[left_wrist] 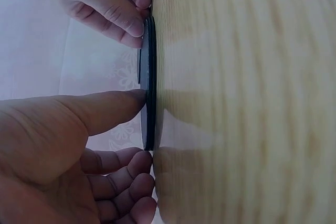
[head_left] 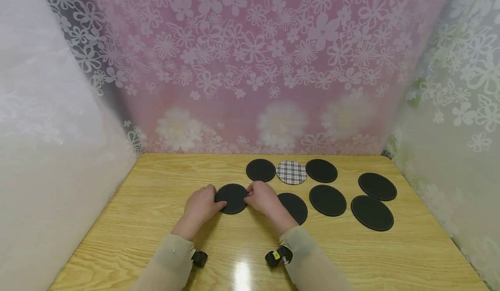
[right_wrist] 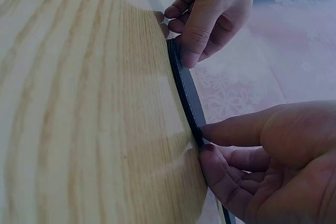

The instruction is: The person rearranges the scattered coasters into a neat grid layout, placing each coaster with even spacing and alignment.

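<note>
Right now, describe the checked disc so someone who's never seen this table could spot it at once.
On the wooden table, look along the far edge, just below the pink backdrop. The checked disc lies there between a black disc on the left and another on the right. It alone is white with dark crossing lines.

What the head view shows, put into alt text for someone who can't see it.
A person's left hand and right hand grip a round black coaster on a wooden table. To its right lie six more black coasters and one plaid coaster.
</note>
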`<act>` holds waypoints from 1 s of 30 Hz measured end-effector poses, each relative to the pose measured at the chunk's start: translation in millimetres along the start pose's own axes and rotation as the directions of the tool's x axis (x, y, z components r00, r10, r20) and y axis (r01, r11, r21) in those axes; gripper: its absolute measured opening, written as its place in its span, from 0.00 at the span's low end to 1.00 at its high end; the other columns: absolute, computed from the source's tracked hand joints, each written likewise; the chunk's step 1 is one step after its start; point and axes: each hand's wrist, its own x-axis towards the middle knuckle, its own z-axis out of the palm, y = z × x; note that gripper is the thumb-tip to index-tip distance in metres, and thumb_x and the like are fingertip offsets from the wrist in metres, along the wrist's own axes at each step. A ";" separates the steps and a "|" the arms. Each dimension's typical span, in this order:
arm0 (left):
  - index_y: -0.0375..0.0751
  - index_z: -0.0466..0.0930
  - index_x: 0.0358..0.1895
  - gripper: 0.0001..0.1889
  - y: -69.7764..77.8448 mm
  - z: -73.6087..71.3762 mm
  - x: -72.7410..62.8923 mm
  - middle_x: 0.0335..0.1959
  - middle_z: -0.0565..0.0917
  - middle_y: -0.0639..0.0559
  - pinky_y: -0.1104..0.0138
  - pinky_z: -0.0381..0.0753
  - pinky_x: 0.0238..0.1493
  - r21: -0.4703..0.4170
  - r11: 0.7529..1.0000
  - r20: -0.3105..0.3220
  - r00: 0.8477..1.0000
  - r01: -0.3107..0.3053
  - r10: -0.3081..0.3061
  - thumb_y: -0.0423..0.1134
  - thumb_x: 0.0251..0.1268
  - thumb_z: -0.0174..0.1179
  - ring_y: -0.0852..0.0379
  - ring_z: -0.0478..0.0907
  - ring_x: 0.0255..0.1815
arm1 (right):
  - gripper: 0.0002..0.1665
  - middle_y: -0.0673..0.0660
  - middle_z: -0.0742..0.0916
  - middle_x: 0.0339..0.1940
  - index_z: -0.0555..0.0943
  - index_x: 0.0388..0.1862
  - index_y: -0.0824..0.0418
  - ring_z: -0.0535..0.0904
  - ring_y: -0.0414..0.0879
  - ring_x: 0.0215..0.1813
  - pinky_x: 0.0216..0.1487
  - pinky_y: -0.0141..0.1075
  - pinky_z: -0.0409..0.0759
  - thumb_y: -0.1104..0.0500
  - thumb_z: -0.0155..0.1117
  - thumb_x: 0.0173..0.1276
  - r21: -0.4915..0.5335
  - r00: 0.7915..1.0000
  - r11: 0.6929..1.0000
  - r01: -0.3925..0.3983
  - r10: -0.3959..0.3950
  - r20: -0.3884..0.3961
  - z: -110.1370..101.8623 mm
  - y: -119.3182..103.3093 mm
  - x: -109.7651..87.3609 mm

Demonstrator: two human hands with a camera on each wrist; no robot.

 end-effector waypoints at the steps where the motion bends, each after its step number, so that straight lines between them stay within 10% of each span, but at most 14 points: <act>1: 0.32 0.83 0.47 0.22 0.4 -0.5 0.3 0.36 0.87 0.43 0.50 0.86 0.42 -0.001 1.000 0.002 1.000 -0.002 0.002 0.49 0.70 0.79 0.45 0.86 0.36 | 0.14 0.52 0.86 0.38 0.89 0.53 0.66 0.82 0.47 0.42 0.56 0.49 0.84 0.61 0.79 0.73 -0.002 1.000 1.000 0.001 -0.001 -0.001 -0.4 -0.2 0.1; 30: 0.32 0.81 0.70 0.30 9.9 -21.7 2.6 0.66 0.83 0.32 0.39 0.79 0.66 -0.036 0.998 -0.054 0.997 -0.060 0.058 0.52 0.80 0.70 0.28 0.79 0.66 | 0.24 0.55 0.89 0.45 0.86 0.66 0.68 0.86 0.49 0.44 0.52 0.49 0.86 0.56 0.75 0.78 -0.038 0.997 0.999 -0.022 0.018 -0.080 -25.9 12.5 -4.2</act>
